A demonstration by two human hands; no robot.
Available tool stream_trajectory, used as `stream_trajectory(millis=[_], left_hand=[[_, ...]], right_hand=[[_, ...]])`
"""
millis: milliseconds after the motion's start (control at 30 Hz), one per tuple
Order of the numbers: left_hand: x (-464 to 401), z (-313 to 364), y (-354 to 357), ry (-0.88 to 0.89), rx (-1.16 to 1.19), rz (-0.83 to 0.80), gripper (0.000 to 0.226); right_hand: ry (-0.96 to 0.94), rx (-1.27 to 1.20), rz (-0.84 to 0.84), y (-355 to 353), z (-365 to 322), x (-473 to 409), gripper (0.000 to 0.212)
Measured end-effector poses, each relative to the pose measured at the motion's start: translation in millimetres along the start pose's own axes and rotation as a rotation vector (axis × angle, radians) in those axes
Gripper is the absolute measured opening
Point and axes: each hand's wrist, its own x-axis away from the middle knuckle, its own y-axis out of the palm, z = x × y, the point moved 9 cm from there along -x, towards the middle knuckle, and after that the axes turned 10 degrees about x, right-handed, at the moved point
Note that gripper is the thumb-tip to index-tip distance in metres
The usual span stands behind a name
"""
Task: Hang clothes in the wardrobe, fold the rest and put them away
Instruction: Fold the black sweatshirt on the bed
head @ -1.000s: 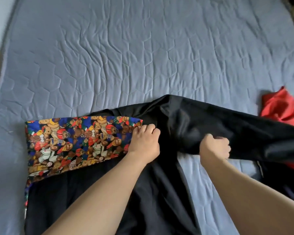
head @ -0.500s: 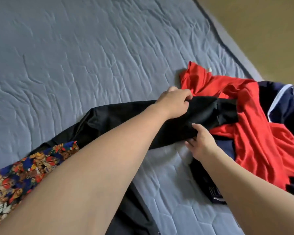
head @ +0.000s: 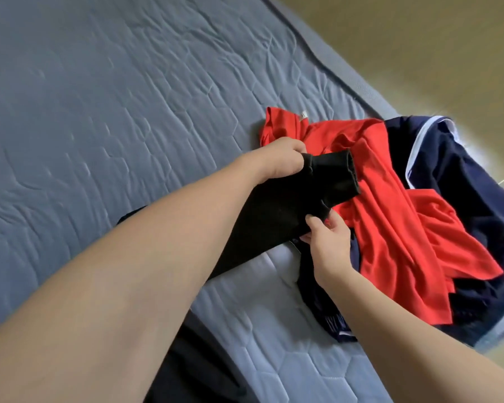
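From the head camera, you have the long black sleeve with its ribbed cuff [head: 317,184] stretched out across the quilted grey-blue mattress [head: 128,117]. Your left hand [head: 280,158] has its fingers [head: 296,148] curled round the upper edge near the cuff, and your right hand [head: 326,239] pinches the lower edge, its fingers [head: 313,221] closed on the cloth. The cuff end lies over the crumpled bright red jersey shirt [head: 390,228], which in turn rests on the navy garment with white piping [head: 463,184] near the bed's edge.

To do this fold well, I judge you should keep both edges taut and level, lift the cuff free of the red shirt so it does not drag that along, then carry the sleeve back across the body of the black garment in one flat pass and smooth it down.

As for containers, none shows in this view; no wardrobe, drawer or basket is visible, only the bed and a strip of tan floor [head: 419,39] beyond it.
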Motion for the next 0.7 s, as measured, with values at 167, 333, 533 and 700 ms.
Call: stream_trajectory(millis=[167, 333, 533, 700], left_hand=[[32, -4, -29, -0.005, 0.249, -0.029, 0.040], [94, -31, -93, -0.016, 0.422, -0.023, 0.049], [211, -105, -185, 0.016, 0.541, 0.177, 0.026], [322, -218, -248, -0.034, 0.687, 0.378, 0.040]], right_hand=[[-0.218, 0.138, 0.007, 12, -34, 19, 0.016], [-0.365, 0.210, -0.088, 70, -68, 77, 0.024], [-0.436, 0.378, -0.332, 175, -65, 172, 0.015], [-0.589, 0.594, -0.478, 271, -40, 267, 0.013]])
